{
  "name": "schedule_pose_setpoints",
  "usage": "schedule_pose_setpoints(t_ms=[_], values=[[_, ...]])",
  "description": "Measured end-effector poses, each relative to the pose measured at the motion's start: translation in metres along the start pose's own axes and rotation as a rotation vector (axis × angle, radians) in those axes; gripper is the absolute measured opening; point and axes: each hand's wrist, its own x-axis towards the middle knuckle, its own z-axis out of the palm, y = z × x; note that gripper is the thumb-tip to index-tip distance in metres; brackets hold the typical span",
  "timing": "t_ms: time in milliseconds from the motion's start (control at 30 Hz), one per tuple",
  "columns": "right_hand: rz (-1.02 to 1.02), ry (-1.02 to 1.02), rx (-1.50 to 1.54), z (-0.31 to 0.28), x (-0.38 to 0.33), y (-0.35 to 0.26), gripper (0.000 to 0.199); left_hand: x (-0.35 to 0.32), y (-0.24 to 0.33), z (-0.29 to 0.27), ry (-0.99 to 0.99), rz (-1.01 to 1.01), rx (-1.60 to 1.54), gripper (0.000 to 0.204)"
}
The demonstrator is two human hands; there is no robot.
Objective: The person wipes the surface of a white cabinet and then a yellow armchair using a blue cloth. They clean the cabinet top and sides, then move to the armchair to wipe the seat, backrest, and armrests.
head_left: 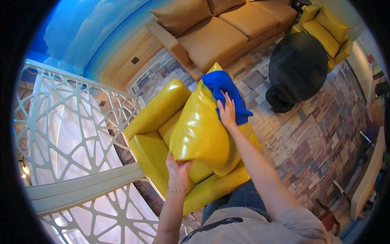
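A shiny yellow cushion is held up, tilted, over a yellow armchair. My left hand grips the cushion's near left corner, its fingers partly hidden behind the edge. On the cushion's far right side lies a bunched blue cloth. My right hand presses on that cloth, its fingers stretched out and lying along it. The cushion hides much of the chair's seat and right side.
A tan sofa stands at the back. To the right are a round black table and another yellow armchair. A white lattice partition runs along the left. A wooden bench-like edge lies far right.
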Motion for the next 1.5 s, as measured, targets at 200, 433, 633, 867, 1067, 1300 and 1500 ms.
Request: schedule_pose_setpoints(t_ms=[200,433,633,867,1067,1300,1500], values=[[0.271,-0.374,0.118,-0.001,0.075,0.02,0.061,0.043,0.015,0.052,-0.081,-0.041,-0.015,0.061],[0.244,-0.471,-0.02,0.041,0.095,0.029,0.066,0.106,0.045,0.064,0.025,-0.032,-0.223,0.067],[-0.107,-0.278,-0.113,0.09,0.017,0.004,0.052,0.165,0.079,-0.015,0.204,0.006,0.038,0.062],[-0.509,-0.798,-0.208,0.065,-0.135,-0.027,0.06,0.204,0.109,-0.204,0.43,0.045,0.085,0.049],[-0.221,-0.622,-0.602,0.032,-0.115,0.089,0.06,0.162,0.032,-0.181,0.016,-0.043,0.431,0.082],[0.195,-0.426,-0.501,0.034,-0.053,0.169,0.056,0.166,-0.071,-0.232,-0.048,-0.193,0.467,0.098],[0.471,-0.728,-0.676,0.015,-0.012,0.225,0.077,0.173,-0.151,-0.276,0.132,-0.384,0.394,0.11]])
